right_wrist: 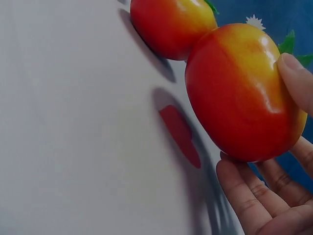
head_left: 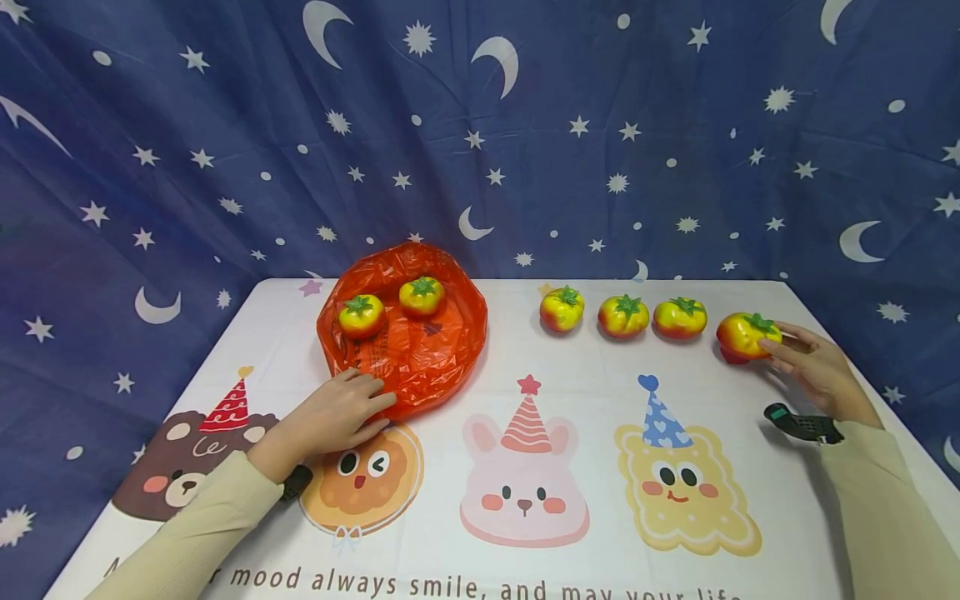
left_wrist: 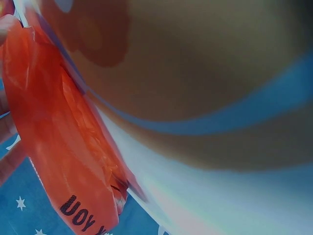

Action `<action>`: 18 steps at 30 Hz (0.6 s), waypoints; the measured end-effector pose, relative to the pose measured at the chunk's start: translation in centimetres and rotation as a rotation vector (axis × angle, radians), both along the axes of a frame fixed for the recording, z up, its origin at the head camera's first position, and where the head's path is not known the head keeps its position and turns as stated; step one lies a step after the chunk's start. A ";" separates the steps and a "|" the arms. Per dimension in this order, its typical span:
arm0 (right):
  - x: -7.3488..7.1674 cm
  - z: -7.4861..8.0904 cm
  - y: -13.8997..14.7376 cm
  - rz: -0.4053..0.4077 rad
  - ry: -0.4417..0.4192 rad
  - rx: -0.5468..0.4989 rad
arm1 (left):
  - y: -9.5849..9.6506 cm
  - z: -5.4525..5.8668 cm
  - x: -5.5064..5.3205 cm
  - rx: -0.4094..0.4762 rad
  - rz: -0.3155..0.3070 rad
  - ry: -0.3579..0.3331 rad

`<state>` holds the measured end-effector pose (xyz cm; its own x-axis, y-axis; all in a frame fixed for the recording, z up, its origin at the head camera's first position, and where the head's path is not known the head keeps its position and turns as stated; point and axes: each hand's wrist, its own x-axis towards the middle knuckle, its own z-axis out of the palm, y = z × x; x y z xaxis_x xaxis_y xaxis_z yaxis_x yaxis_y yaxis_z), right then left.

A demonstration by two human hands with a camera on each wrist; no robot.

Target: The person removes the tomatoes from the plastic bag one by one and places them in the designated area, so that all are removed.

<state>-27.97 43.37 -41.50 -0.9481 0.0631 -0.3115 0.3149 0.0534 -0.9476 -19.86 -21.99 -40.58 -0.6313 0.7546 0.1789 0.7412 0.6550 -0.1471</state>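
Observation:
At the near left edge of an open red plastic bag [head_left: 442, 358], my left hand [head_left: 326, 417] holds the rim. The left wrist view shows the bag's red side [left_wrist: 49, 112] with fingers partly hidden behind it. Two red-and-yellow tomatoes with green leafy tops lie in the bag, one on the left [head_left: 362, 317] and one farther back [head_left: 422, 297]. Over at the right, my right hand [head_left: 817, 375] grips another tomato [head_left: 738, 335] between thumb and fingers. That tomato [right_wrist: 244, 93] hangs just above the table, its shadow beneath it.
Three more tomatoes stand in a row near the table's back edge: one [head_left: 562, 310], a middle one [head_left: 623, 317] and one [head_left: 680, 318] closest to my right hand. A white cloth with cartoon prints covers the table [head_left: 420, 533]. Behind it hangs a blue starry curtain [head_left: 555, 183].

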 end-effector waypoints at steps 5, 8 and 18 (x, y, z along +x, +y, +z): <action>-0.2 -0.5 0.1 -0.017 -0.030 -0.014 | 0.1 0.1 0.0 0.003 -0.002 0.002; -0.3 -0.7 0.1 -0.022 -0.050 0.037 | 0.1 0.1 0.0 0.004 -0.004 0.008; -0.5 -1.0 0.1 -0.035 -0.045 0.040 | 0.2 0.3 0.1 0.008 -0.006 0.016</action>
